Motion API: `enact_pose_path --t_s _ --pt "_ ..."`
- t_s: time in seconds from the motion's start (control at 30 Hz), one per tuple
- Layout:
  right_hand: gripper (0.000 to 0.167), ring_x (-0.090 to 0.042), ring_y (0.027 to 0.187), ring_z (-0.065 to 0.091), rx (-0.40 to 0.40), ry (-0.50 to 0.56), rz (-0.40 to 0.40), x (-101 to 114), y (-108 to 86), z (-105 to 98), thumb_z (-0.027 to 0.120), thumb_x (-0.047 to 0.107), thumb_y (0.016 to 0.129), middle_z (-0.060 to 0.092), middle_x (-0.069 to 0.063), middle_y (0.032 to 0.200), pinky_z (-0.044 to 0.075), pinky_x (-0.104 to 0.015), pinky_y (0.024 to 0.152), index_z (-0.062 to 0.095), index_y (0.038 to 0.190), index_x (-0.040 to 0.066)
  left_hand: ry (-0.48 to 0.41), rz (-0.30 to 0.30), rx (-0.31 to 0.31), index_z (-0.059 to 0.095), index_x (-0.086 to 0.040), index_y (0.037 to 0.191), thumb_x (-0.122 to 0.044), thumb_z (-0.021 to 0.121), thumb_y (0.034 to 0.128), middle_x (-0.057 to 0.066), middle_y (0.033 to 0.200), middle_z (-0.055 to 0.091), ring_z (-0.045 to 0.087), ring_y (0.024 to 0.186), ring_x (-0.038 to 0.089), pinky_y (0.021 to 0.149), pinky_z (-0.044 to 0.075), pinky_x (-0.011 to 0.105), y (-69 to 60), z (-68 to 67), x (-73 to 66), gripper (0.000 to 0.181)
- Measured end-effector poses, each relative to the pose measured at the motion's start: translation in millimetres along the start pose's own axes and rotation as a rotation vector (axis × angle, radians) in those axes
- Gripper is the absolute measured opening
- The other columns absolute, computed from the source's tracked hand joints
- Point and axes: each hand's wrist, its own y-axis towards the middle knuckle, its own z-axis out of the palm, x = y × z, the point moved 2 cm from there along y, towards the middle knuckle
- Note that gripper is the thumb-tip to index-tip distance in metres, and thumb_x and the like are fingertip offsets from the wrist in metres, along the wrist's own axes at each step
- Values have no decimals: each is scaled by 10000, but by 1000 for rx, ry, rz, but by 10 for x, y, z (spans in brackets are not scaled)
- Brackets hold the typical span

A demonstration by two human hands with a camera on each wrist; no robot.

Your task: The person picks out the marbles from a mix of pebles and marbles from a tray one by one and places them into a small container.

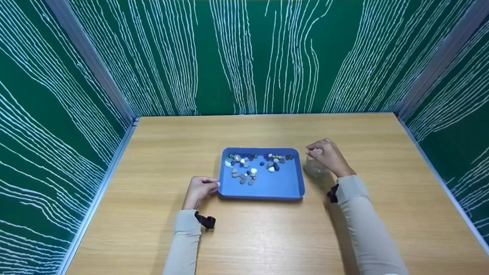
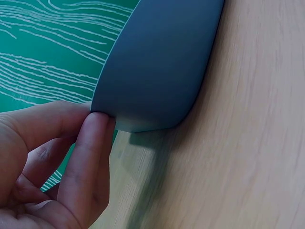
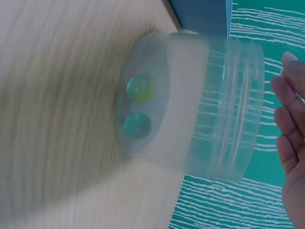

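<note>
Left hand (image 1: 199,190) pinches the tray (image 1: 282,187), long axis crosswise, opening upward.

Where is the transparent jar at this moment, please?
In the head view, the transparent jar stands on the wooden table, just right of the blue tray and beneath the right hand; the right wrist view shows two marbles inside it.

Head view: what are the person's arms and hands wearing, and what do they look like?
The left sleeve and right sleeve are long, plain and greyish beige, ending near the wrists. A small black device sits at each wrist. The left hand and right hand wear no gloves.
</note>
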Motion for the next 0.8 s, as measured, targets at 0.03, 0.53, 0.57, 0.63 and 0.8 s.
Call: enact_pose_path --t_s 0.03,0.53,0.57,0.63,0.8 --pt "245 -309 1077 509 12 -9 6 14 17 15 635 149 927 650 -179 1115 486 -514 950 691 1097 -19 -4 -2 0 677 159 981 107 681 778 97 825 689 648 693 112 689 619 237 1 1 0 209" --pt "184 -295 988 532 73 -203 -46 239 177 241 673 120 892 700 -144 1018 467 -478 879 730 1022 2 47 2 -23 698 130 965 99 668 765 169 901 712 650 707 121 688 613 236 -3 2 -24 205" --pt "182 -292 977 531 82 -208 -46 248 189 258 677 112 886 701 -145 1017 471 -468 870 731 1022 2 47 3 -25 699 129 963 100 668 764 157 886 712 647 703 118 682 611 233 -2 2 -23 204" --pt "178 -286 960 530 97 -214 -47 257 219 294 688 95 873 704 -143 1010 476 -445 850 733 1019 3 43 3 -25 699 131 962 101 671 766 133 859 708 643 698 114 675 609 228 -1 2 -20 200" --pt "190 -281 938 528 119 -248 -55 268 285 372 706 72 852 706 -153 983 471 -438 832 733 1024 -3 36 -9 -20 694 130 976 103 680 777 125 861 707 644 704 112 688 614 231 -6 -2 -11 202"
